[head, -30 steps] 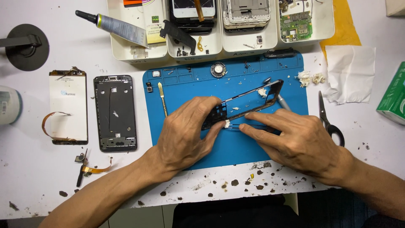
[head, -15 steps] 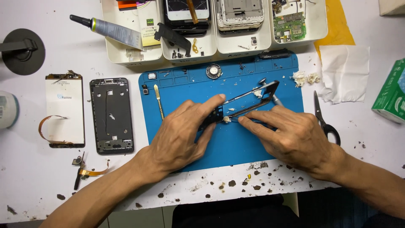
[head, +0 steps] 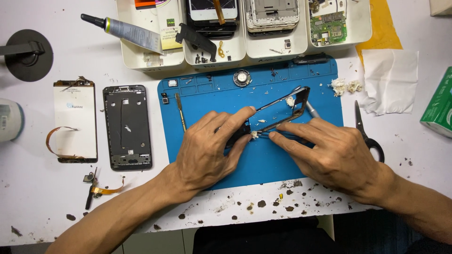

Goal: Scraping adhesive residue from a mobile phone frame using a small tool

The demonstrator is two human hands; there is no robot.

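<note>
A thin black phone bezel frame [head: 291, 106] lies tilted on the blue work mat [head: 263, 162]. My left hand [head: 207, 146] grips the frame's lower left end between thumb and fingers. My right hand [head: 329, 153] holds a slim silver tool [head: 310, 110] and presses a small white cotton wad [head: 254, 135] against the frame's long lower edge. Another white bit [head: 290, 101] clings to the frame near its far end.
Left of the mat lie a black phone chassis [head: 127, 127] and a white screen panel with a brown flex cable [head: 75, 120]. Scissors [head: 366, 131], tissue [head: 390, 80], cotton scraps [head: 343, 85] and a green box [head: 440, 106] sit right. White parts trays [head: 150, 59] and a glue tube [head: 125, 29] line the back.
Both hands stay on the frame; my right fingers have slid the cotton wad slightly left along the frame's lower edge. The view has shifted a little.
</note>
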